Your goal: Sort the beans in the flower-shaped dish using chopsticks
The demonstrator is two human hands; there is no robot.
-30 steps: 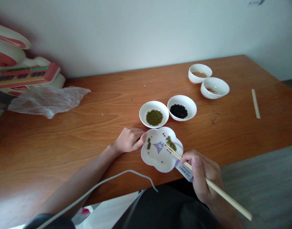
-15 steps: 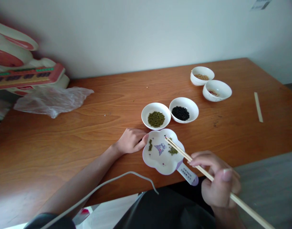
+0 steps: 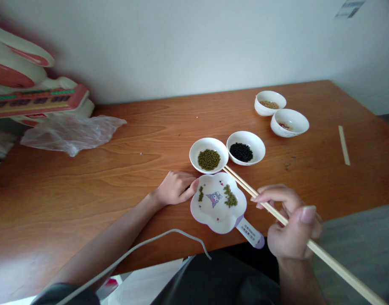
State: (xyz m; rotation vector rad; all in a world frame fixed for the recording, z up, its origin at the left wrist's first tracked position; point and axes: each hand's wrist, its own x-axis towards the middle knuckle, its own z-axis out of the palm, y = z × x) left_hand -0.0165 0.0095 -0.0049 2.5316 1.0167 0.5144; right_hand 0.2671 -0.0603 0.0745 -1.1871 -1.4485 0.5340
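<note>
1. The right hand (image 3: 293, 222) grips a pair of chopsticks (image 3: 243, 184), their tips close together beside the nearer bowl's rim; whether they touch it, I cannot tell.
2. The flower-shaped dish (image 3: 224, 214) lies on the table (image 3: 156, 148), its handle towards the person, green beans (image 3: 231, 198) in two clusters inside.
3. The left hand (image 3: 177, 187) rests there, thumb at the dish's left rim; whether it pinches, I cannot tell.
4. Just beyond stand a green-bean bowl (image 3: 209, 144) and a black-bean bowl (image 3: 245, 137).
5. Farther right are two more bowls (image 3: 290, 116).
</note>
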